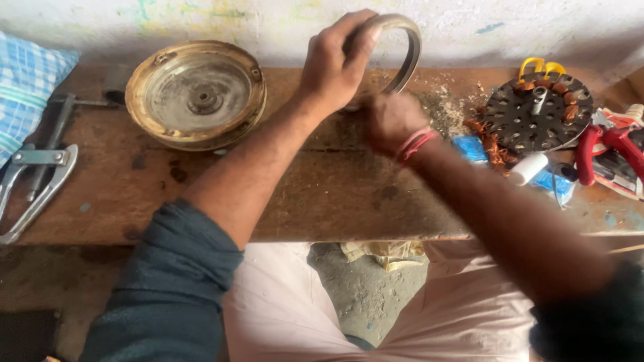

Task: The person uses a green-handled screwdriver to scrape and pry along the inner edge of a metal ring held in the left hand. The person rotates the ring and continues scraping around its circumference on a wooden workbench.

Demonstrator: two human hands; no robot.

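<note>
From the head camera, looking down over the person's lap onto a worn wooden bench [322, 194], the left hand [335, 64] grips the top of a thin metal ring [406, 53], fingers curled over its rim, holding it upright on its edge at the back of the bench near the whitewashed wall. The right hand [389, 121], blurred, is closed into a fist at the base of the ring; whether it holds anything there cannot be told. A red thread band circles that wrist. Fine dust and shavings [436, 104] lie scattered on the wood just beside the ring. Left of the hands sits a round brass-coloured cover [196, 94], dished side up, with a hub in the middle. Farther left, at the bench edge, lie a metal puller tool [37, 181] and a blue checked cloth [27, 87]. On the right rests a dark round stator [537, 110] with copper windings, a yellow-handled tool behind it and red-handled pliers [604, 151] just beside it.
</note>
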